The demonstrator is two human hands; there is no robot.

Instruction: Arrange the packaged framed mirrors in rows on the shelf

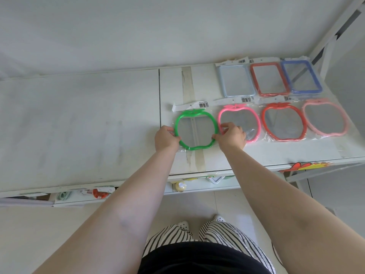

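Placing step: left hand (165, 138) and right hand (231, 136) pinch green apple-framed mirror (195, 129) at its 9 and 3 o'clock rims, flat on shelf (266, 155), beside pink apple-framed mirror (240, 119); next, likely square and release

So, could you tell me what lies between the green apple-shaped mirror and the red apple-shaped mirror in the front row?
The bright pink apple-shaped mirror, partly covered by the right hand, in the head view.

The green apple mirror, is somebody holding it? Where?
Yes. Both hands hold the green apple mirror by its frame: the left hand pinches the left side, the right hand the right side.
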